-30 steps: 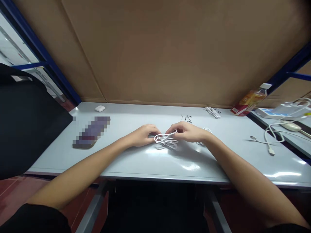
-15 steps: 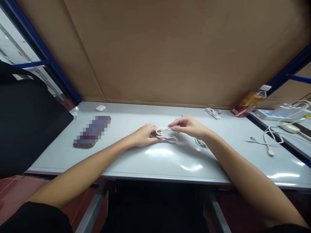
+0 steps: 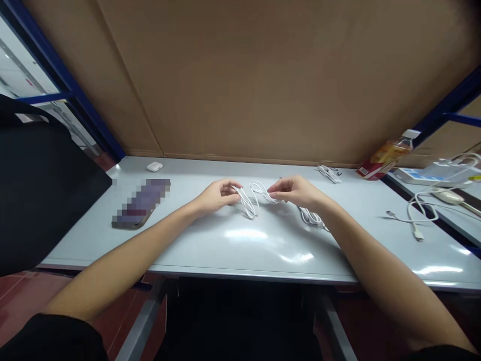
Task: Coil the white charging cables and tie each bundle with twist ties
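- Head view, largest first: your forearms reach across a pale grey table [image 3: 361, 240], so a wide sweep of either arm is the main way to disturb what lies around your hands.
- Well beyond your right hand, a plastic bottle [image 3: 387, 161] leans near the table's far corner; a long pull to that side could catch it and tip it.
- Farther out past your right hand, a loose white cable with connectors [image 3: 417, 219] lies on the table, and a trailing loop could snag it and tangle the two.
- Beyond your left hand lies a flat pixelated object [image 3: 141, 203], too obscured to identify; a stray loop could hook its edge.
- Just beyond your right wrist, a small white cable coil [image 3: 310, 216] rests on the table. You cannot tell from this view whether it joins the cable in your hands; if it does, pulling hard could tighten its turns.
- Between your hands, a white cable [image 3: 246, 204] rises in slack loops.
- Your left hand [image 3: 218, 196] and right hand [image 3: 295, 191] are both narrow, each pinching the cable at the fingertips [image 3: 273, 193]. A slipped pinch could let the loops drop and cross.
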A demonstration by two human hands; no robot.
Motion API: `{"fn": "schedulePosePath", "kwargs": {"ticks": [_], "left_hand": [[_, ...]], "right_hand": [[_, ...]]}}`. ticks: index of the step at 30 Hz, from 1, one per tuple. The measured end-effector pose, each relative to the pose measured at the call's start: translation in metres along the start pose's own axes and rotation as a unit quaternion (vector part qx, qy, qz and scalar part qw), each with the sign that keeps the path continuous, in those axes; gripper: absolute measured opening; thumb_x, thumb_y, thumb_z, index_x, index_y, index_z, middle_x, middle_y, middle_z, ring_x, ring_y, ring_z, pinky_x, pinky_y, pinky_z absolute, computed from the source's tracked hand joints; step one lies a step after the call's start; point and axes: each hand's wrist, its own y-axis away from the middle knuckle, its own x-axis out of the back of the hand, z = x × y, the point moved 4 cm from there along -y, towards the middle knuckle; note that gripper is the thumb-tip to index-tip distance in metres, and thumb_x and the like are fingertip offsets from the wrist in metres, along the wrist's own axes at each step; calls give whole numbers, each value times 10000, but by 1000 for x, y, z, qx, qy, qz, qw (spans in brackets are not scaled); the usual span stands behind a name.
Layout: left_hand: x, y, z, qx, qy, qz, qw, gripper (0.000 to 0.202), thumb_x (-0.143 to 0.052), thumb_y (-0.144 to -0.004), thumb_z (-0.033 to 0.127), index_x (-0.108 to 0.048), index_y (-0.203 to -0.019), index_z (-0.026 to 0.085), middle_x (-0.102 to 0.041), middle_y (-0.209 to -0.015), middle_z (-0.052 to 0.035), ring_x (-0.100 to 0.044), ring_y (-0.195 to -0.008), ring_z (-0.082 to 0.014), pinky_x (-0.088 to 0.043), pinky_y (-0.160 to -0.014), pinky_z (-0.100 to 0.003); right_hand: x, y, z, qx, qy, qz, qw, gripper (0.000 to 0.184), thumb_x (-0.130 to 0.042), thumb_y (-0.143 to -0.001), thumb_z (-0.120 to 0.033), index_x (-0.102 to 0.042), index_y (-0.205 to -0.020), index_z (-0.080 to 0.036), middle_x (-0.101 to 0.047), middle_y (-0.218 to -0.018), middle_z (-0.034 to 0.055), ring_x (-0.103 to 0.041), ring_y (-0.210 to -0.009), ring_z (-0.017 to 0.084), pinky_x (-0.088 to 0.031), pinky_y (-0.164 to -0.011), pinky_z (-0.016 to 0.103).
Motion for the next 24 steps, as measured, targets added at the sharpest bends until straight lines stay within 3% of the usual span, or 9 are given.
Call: {"fn": "schedulePosePath", "kwargs": {"ticks": [3,6,11,14,19,24], "left_hand": [[0,1,0,47,119,31,991,433,-819,-771,223,-652,-1166,161,-682,-943,-36,-747,-878,-205,-585,-924,-421],[2,1,0,69,165,60,982,386,-802,-775,183,-654,-1130,145,-650,-953,-30,-755,-829,-192,-606,-865,-389],[7,-1,-6,65,170,74,981,411,-847,-746,184,-706,-1130,143,-645,-1085,-58,-724,-810,-143,-601,-848,-356],[5,-1,-10,59,157,59,984,495,-911,-704,221,-722,-1157,150,-665,-1175,-92,-722,-873,-156,-593,-898,-371],[-3,3,-7,63,133,4,989,553,-933,-711,309,-727,-1202,160,-709,-1208,-116,-744,-951,-200,-578,-954,-394],[-12,6,4,18,69,-58,996,512,-884,-778,363,-733,-1222,160,-752,-1170,-134,-744,-1021,-249,-587,-935,-415]], "right_hand": [[3,-2,5,-6,41,25,999,291,-798,-771,-327,-803,-1038,-211,-780,-919,50,-681,-789,198,-509,-729,323],[4,-1,6,-17,68,42,997,343,-801,-762,-296,-795,-1096,-216,-770,-960,46,-668,-729,178,-510,-702,315],[2,-2,8,-28,32,22,999,329,-751,-835,-494,-807,-1014,-223,-744,-921,57,-623,-729,179,-498,-668,314],[2,-3,11,-37,12,1,999,393,-744,-823,-583,-813,-939,-214,-683,-775,36,-565,-697,165,-447,-623,295],[-7,-2,9,-37,-1,-111,993,364,-751,-822,-541,-821,-941,-204,-663,-737,14,-512,-636,130,-416,-593,277],[-13,-2,10,-65,-5,-106,992,328,-789,-780,-402,-800,-1055,-225,-742,-778,48,-607,-692,174,-449,-584,282]]}}
